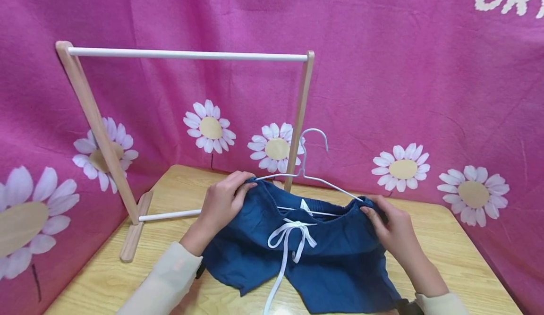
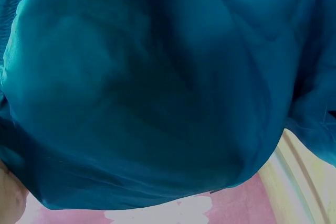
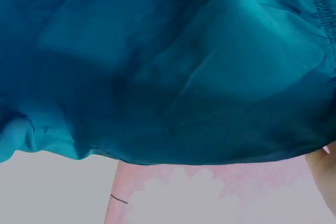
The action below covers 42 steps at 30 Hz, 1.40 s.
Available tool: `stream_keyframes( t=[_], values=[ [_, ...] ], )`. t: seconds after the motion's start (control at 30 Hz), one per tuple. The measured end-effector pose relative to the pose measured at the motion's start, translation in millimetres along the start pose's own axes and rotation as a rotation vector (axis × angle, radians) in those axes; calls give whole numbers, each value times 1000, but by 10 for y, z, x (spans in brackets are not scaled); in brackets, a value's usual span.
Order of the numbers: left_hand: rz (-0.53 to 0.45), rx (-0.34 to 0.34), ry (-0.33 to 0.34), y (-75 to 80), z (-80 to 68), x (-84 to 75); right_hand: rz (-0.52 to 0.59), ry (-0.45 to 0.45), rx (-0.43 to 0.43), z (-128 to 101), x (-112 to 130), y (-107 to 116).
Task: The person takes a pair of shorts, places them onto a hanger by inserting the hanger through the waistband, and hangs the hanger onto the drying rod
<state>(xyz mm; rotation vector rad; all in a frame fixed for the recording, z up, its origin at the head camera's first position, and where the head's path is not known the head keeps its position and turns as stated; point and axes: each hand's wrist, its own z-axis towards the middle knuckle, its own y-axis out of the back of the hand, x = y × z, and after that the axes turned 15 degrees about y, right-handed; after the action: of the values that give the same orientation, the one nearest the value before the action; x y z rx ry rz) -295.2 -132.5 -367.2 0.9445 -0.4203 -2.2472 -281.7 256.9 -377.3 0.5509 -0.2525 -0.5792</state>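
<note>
Blue shorts [image 1: 331, 263] with a white drawstring [image 1: 291, 242] lie on the wooden table [image 1: 459, 253]. A white wire hanger [image 1: 312, 175] sits in the waistband, its hook rising behind. My left hand [image 1: 223, 201] pinches the waistband's left corner. At the right corner my right hand [image 1: 393, 232] grips the waistband over the hanger's arm. Both wrist views are filled with blue fabric [image 2: 157, 87] of the shorts [image 3: 168, 66], and the fingers are hidden there.
A small wooden clothes rack [image 1: 91, 112] with a white top rail [image 1: 187, 55] stands at the table's back left, its right post [image 1: 299, 116] just behind the shorts. A pink daisy-print cloth [image 1: 403, 69] hangs all around the table.
</note>
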Motion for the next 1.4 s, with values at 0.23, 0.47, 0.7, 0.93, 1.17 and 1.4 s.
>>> stream_keyframes(
  t=[0.23, 0.47, 0.7, 0.93, 1.17, 1.4],
  values=[
    [-2, 14, 3, -17, -7, 11, -6, -3, 11, -30, -27, 3],
    [-1, 21, -23, -31, -15, -11, -12, 41, 36, -11, -22, -14],
    [-10, 48, 27, -34, -37, -7, -59, 21, -29, 21, 19, -21],
    [11, 10, 86, 33, -36, 56, -102, -48, -83, 18, 12, 0],
    [-51, -19, 141, 95, -36, 130, -117, -118, -125, -28, -4, -7],
    [-172, -21, 186, 103, -42, 178, -100, -86, -197, -22, 39, -32]
  ],
)
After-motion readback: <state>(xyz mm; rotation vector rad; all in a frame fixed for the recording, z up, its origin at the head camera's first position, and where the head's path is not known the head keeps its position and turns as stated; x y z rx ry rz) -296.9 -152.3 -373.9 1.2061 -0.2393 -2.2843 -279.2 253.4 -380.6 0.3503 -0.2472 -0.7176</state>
